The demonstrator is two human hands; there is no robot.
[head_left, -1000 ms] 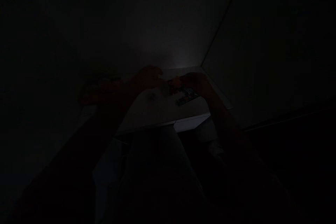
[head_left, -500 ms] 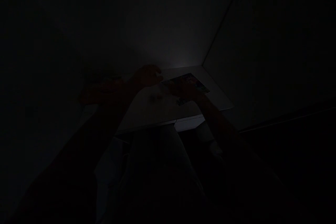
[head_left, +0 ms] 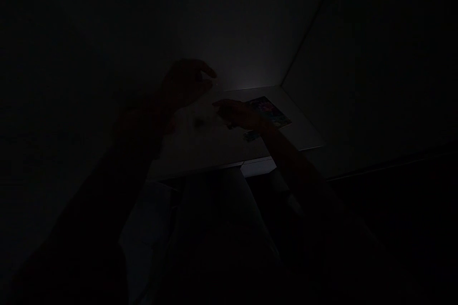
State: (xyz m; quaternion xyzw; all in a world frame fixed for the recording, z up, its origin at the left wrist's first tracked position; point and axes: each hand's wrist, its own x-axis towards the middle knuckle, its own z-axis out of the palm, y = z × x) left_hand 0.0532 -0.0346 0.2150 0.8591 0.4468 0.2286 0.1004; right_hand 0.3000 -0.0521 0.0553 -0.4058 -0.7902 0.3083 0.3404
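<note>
The left hand (head_left: 184, 83) is left of centre, in the upper half of the frame, its finger and thumb pointing right with a narrow gap between their tips. The other fingers sink into the dark, so I cannot tell whether it holds anything. The right hand (head_left: 238, 113) lies just right of centre, lower down, its fingers stretched to the left and close together. Its underside is out of sight, and whether it grips something or is bare I cannot tell.

The sheet (head_left: 274, 109), dark with a coloured print, is right of centre on the tabletop (head_left: 214, 150). The right hand and wrist cover its left part, and the print is too dim to read. A small patterned patch (head_left: 251, 136) shows below that wrist; whether it belongs to the sheet or is separate is unclear.

A blurred dark spot (head_left: 200, 122) sits between the hands and slightly below, perhaps a shadow. A reddish shape (head_left: 169, 126) by the left wrist is mostly lost in the gloom.

Farther out, the wall (head_left: 236, 38) fills the upper centre, faintly lit near the tabletop's back edge. The legs (head_left: 214, 209) fade toward the bottom edge. A white panel (head_left: 258, 167) below the front edge is partly hidden by the right forearm.
</note>
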